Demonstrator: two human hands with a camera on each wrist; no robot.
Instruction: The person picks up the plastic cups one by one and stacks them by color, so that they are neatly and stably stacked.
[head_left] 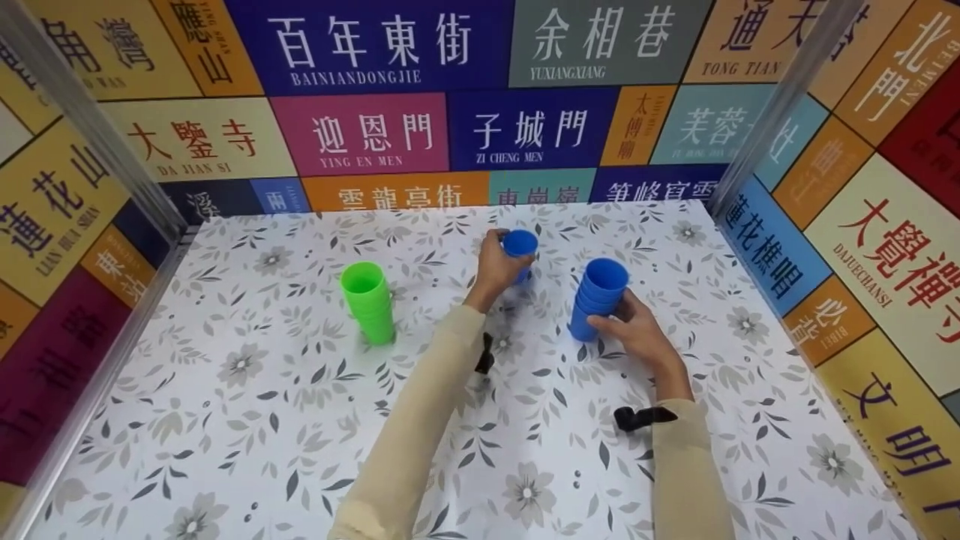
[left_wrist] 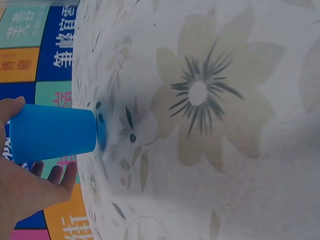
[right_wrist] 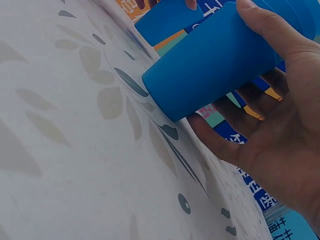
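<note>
My left hand holds a blue cup near the back middle of the table. In the left wrist view this cup has its thumb side at the rim and its base close to the tabletop; whether it touches is hard to tell. Nearer and to the right, a stack of several nested blue cups stands upright, mouths up. My right hand grips that stack from its right side. The right wrist view shows the thumb along the cup wall and fingers curving behind it.
A stack of nested green cups stands upright left of my left forearm. The table has a white cover with grey leaves and flowers. Colourful panels with printed characters wall the back and both sides.
</note>
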